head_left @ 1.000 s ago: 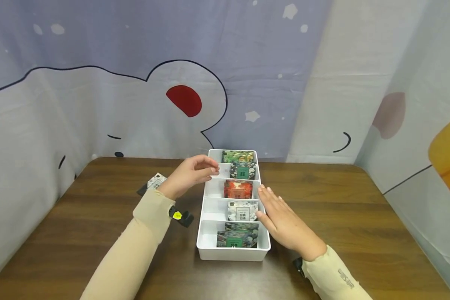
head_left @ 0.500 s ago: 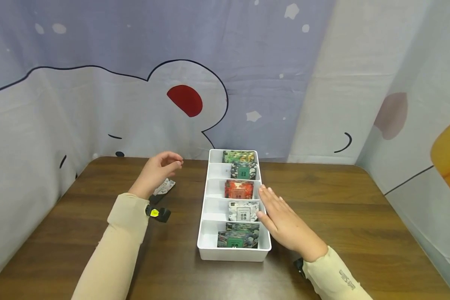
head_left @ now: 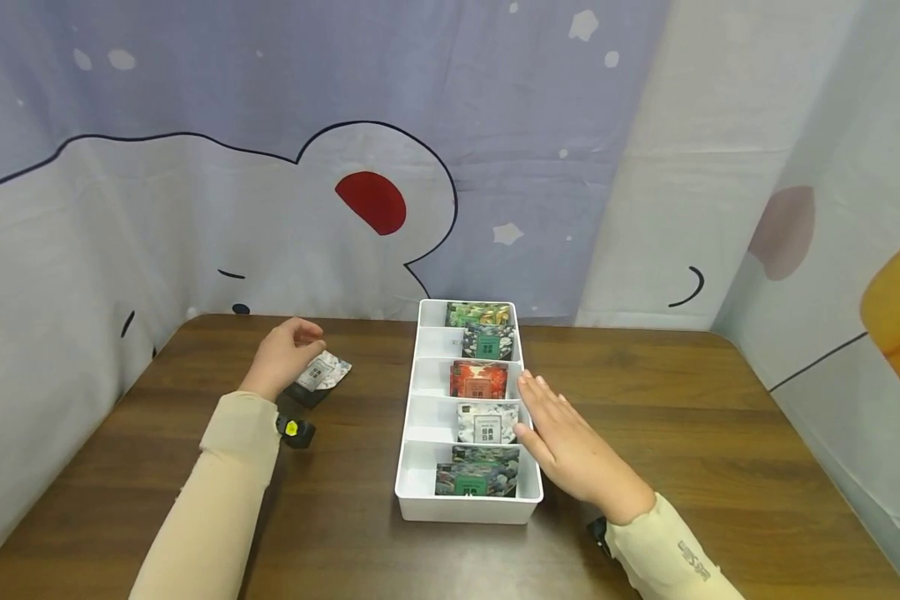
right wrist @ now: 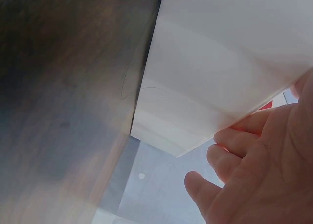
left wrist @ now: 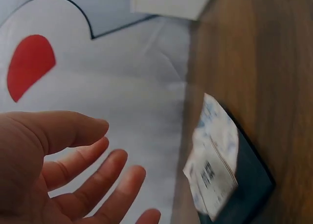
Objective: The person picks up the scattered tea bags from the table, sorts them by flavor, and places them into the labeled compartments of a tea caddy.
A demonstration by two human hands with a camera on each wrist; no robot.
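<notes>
My left hand [head_left: 281, 358] hovers beside a white patterned tea sachet [head_left: 324, 372], its fingers loosely bent with nothing between them. Under that white sachet lies a dark one [head_left: 307, 395], partly covered. The left wrist view shows a gap between the fingers and the white sachet [left wrist: 215, 165]. My right hand [head_left: 570, 442] lies along the right side of a white divided box [head_left: 465, 510], fingers straight; in the right wrist view its fingertips [right wrist: 227, 136] touch the upper edge of the box wall.
Tea sachets stand in the box compartments: green ones [head_left: 478, 314] at the back, then dark [head_left: 487, 342], red [head_left: 477, 380], white [head_left: 487, 423] and dark green [head_left: 476, 480] ones nearest. A brown wooden table [head_left: 682, 400] extends on both sides, with a printed curtain [head_left: 540, 167] behind.
My left hand has moved leftward from over the box, then down towards the sachets on the table. The white sachet's visible position and angle differ from a second ago. The right hand stays put.
</notes>
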